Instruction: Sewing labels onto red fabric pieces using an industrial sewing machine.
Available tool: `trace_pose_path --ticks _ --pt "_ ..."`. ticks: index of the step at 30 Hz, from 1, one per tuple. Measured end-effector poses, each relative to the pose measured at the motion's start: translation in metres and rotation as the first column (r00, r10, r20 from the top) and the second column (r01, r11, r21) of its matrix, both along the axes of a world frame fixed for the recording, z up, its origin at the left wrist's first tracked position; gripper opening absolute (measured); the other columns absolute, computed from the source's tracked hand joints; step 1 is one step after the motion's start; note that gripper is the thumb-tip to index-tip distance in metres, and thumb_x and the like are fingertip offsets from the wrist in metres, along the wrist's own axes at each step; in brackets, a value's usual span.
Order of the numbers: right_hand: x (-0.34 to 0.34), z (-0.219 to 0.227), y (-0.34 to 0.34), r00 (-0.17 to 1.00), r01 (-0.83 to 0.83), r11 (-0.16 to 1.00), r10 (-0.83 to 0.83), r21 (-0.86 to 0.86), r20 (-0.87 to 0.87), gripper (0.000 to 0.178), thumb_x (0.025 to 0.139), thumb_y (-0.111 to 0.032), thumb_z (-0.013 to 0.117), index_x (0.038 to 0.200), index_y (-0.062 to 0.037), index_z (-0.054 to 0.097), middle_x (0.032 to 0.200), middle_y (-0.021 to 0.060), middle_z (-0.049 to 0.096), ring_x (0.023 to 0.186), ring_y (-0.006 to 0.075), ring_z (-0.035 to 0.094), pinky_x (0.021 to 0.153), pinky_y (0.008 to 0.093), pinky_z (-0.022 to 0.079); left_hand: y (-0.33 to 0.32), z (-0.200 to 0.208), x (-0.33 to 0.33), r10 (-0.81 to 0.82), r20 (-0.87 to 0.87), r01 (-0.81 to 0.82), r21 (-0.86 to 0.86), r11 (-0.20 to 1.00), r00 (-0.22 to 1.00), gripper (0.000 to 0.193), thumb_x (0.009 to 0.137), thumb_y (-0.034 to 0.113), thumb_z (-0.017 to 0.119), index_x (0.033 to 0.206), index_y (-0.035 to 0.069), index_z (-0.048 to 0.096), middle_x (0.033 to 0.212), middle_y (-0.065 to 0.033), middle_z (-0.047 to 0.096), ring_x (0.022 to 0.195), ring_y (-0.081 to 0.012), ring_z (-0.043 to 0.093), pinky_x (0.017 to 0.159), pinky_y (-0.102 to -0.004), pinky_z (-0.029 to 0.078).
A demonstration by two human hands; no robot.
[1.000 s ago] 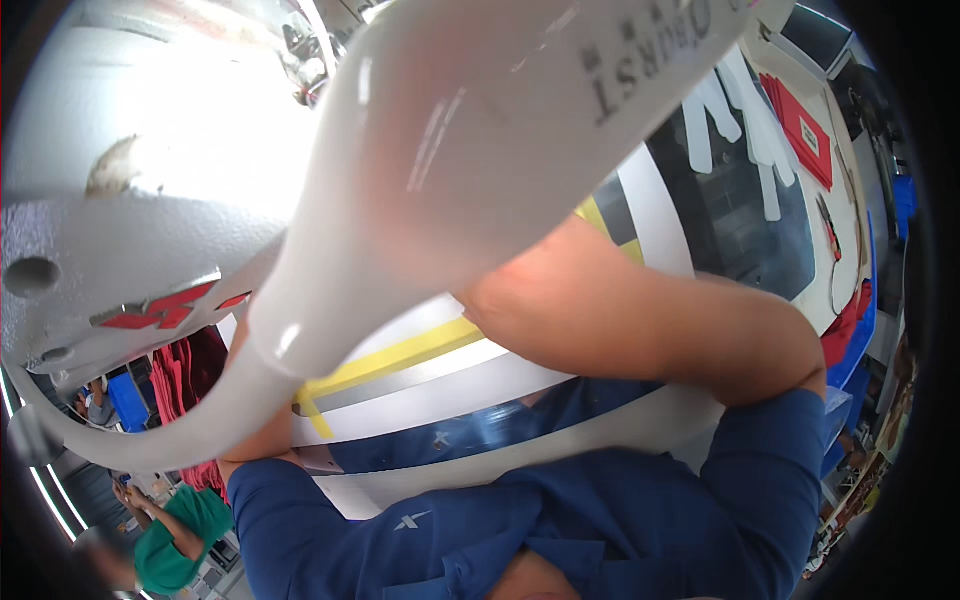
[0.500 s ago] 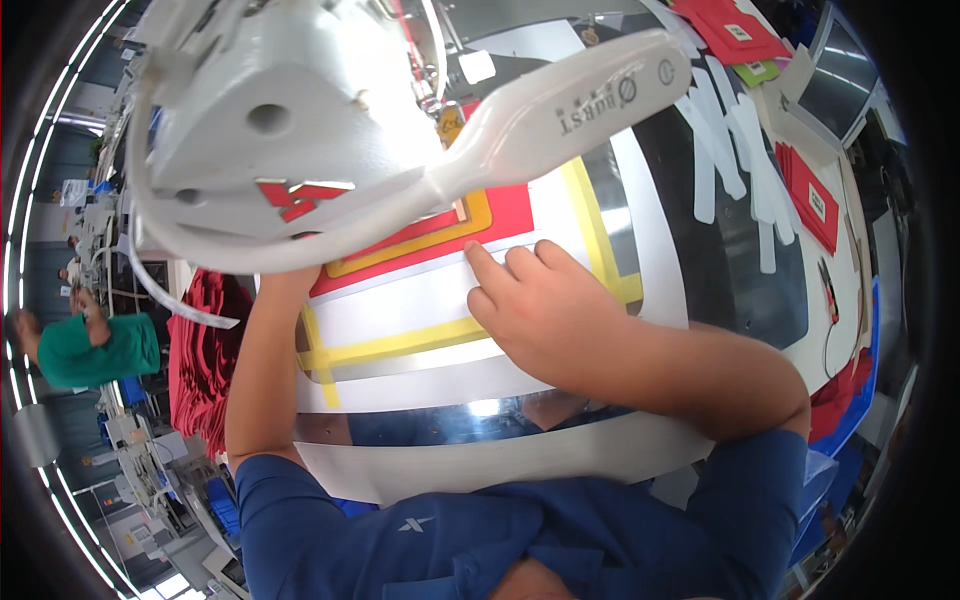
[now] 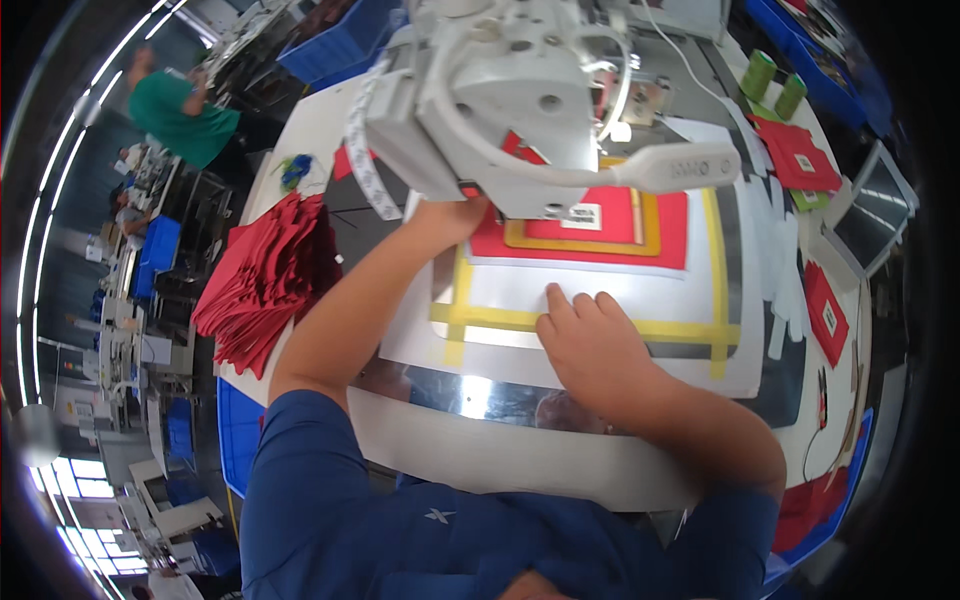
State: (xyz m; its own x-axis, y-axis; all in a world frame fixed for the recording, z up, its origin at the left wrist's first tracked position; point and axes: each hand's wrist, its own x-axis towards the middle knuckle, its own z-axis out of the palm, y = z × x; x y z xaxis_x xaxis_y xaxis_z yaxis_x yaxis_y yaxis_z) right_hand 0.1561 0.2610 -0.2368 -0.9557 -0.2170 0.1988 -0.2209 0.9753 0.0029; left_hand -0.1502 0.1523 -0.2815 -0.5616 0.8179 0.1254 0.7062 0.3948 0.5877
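Note:
A red fabric piece (image 3: 672, 259) lies flat on a white sheet (image 3: 500, 285) under the sewing machine (image 3: 500, 115). On the fabric rests a yellow rectangular frame (image 3: 651, 240), with a white label (image 3: 583, 217) inside it. My left hand (image 3: 452, 222) reaches to the fabric's left side, its fingers hidden behind the machine head. My right hand (image 3: 595, 345) is over the sheet just below the fabric's near edge, holding nothing. Its index finger is stretched out and the other fingers are partly bent. Yellow tape (image 3: 500, 318) borders the sheet.
A tall stack of red fabric (image 3: 270, 275) stands on the left. White strips (image 3: 780, 260), a red piece with a label (image 3: 826, 313), snips (image 3: 822, 398) and a screen (image 3: 872, 210) are at right. Green thread cones (image 3: 758, 75) stand far right. A person in green (image 3: 185, 115) is beyond.
The view has swung, showing more of the machine and table. My right hand has drawn back from the fabric's near edge onto the white sheet. The label inside the frame now shows clearly.

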Motion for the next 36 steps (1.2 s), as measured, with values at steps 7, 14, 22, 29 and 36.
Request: trace_pose_path --ticks 7,14,22,29,36 --pt "-0.001 -0.005 0.0 0.997 0.037 0.999 -0.039 0.037 0.064 0.023 0.088 -0.014 0.069 0.107 -0.0021 0.07 0.136 0.0234 0.068 0.096 0.027 0.065 0.087 0.0402 0.049 0.011 0.02 0.062 0.012 -0.161 -0.046 -0.208 0.977 0.987 0.032 0.098 0.02 0.062 0.123 0.004 0.073 0.108 -0.0243 0.077 0.107 -0.0444 0.072 0.093 -0.0522 0.058" --pt "-0.007 0.006 0.002 0.997 0.022 1.0 -0.02 -0.022 0.079 0.022 0.089 -0.012 0.067 0.108 -0.0012 0.069 0.132 0.0217 0.067 0.095 0.0269 0.063 0.086 0.0399 0.049 -0.01 -0.001 0.028 -0.111 -0.493 -0.005 -0.228 0.974 0.863 0.02 0.092 0.012 0.062 0.103 0.0 0.074 0.1 -0.0266 0.075 0.093 -0.05 0.07 0.086 -0.0556 0.057" --pt "-0.01 0.0 -0.001 0.997 0.013 0.999 -0.01 -0.049 0.075 0.021 0.086 -0.012 0.068 0.105 -0.0016 0.067 0.124 0.0201 0.067 0.092 0.0274 0.062 0.082 0.0396 0.049 -0.145 0.082 0.049 0.177 -0.481 -0.399 -0.41 0.82 0.858 0.032 0.091 0.018 0.073 0.121 0.006 0.071 0.105 -0.0183 0.076 0.1 -0.0427 0.072 0.09 -0.0538 0.056" --pt "-0.009 0.001 0.004 0.996 0.017 0.997 -0.011 -0.075 0.09 0.02 0.085 -0.011 0.068 0.103 -0.0024 0.064 0.118 0.0182 0.066 0.091 0.027 0.062 0.08 0.0395 0.049 -0.118 0.052 0.07 -0.037 -0.529 0.019 -0.039 0.999 0.848 0.014 0.094 0.015 0.072 0.105 0.007 0.071 0.104 -0.0128 0.072 0.106 -0.0327 0.07 0.098 -0.0455 0.052" --pt "-0.011 0.003 0.007 1.0 -0.018 0.993 0.021 -0.12 0.022 0.014 0.085 -0.009 0.066 0.097 -0.0038 0.061 0.103 0.0138 0.06 0.086 0.0268 0.058 0.078 0.0392 0.047 -0.102 0.044 0.061 -0.368 -0.617 0.136 -0.39 0.911 0.696 0.018 0.094 0.011 0.063 0.109 0.003 0.069 0.109 -0.0136 0.074 0.108 -0.0298 0.072 0.096 -0.0423 0.055"
